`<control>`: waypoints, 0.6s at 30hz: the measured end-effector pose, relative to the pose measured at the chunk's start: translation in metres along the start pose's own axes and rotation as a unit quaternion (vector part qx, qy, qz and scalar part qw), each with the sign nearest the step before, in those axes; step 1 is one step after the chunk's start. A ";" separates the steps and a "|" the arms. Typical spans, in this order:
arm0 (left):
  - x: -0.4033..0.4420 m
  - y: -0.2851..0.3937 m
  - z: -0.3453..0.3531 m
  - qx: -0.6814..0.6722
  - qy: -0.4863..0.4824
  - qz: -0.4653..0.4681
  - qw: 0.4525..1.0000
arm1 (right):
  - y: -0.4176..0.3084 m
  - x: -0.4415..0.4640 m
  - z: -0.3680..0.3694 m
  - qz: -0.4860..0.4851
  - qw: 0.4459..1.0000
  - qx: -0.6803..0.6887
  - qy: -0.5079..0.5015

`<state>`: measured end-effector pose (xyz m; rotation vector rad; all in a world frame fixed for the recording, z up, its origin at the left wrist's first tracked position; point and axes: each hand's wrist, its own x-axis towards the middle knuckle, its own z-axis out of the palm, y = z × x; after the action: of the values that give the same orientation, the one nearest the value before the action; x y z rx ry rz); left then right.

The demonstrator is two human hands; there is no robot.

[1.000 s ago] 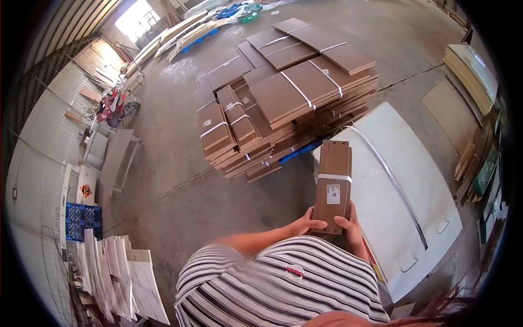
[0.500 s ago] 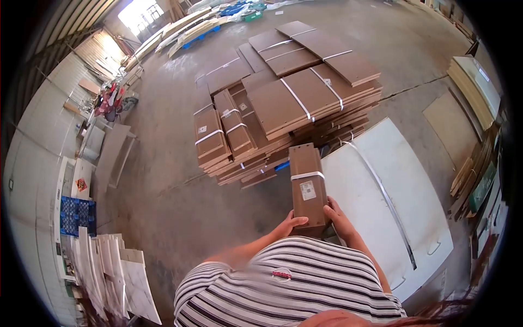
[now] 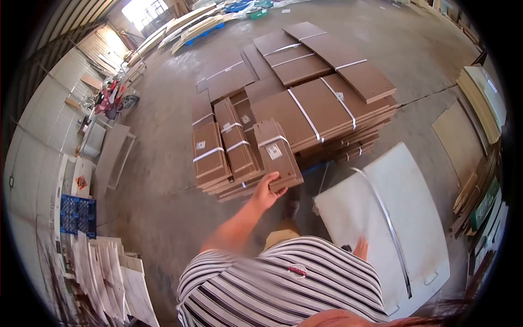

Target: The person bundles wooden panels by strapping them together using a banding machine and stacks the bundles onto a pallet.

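A small bundle of brown boards (image 3: 277, 152) with a white strap and a label lies at the near edge of the large stack of brown panels (image 3: 321, 117). My left hand (image 3: 269, 191) grips its near end, thumb on top and fingers curled at the edge. Low beside my striped shirt, my right hand (image 3: 361, 248) is partly hidden and holds nothing I can see. Its visible fingers are stretched out, over or near the white panel (image 3: 389, 218). Two similar strapped bundles, a narrow one (image 3: 237, 139) and a wider one (image 3: 207, 152), sit left of the held one.
The white panel with a strap leans close on my right. White boards (image 3: 117, 278) and a blue plastic pallet (image 3: 76, 218) stand along the left wall. A red motorcycle (image 3: 111, 98) is farther back. More boards (image 3: 479, 101) stand at the right.
The bundle has moved forward and left, from in front of my body onto the stack's near edge. My right hand has let go and dropped back; my left hand has reached forward with it.
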<state>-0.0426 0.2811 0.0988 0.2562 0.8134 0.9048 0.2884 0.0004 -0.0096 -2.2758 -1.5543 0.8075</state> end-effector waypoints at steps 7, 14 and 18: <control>0.157 0.174 0.011 0.060 0.083 0.021 0.995 | 0.029 0.023 0.059 0.138 0.980 -0.133 0.051; 0.238 0.252 -0.012 0.153 0.194 0.056 0.967 | -0.031 0.036 0.022 0.258 0.960 -0.105 -0.041; 0.221 0.247 -0.049 0.145 0.220 0.068 0.962 | -0.042 0.042 0.013 0.287 0.950 -0.107 -0.066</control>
<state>-0.1480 0.5985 0.0788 0.3768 1.3579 0.9856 0.2598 0.0542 -0.0109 -2.9500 -1.0612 0.9806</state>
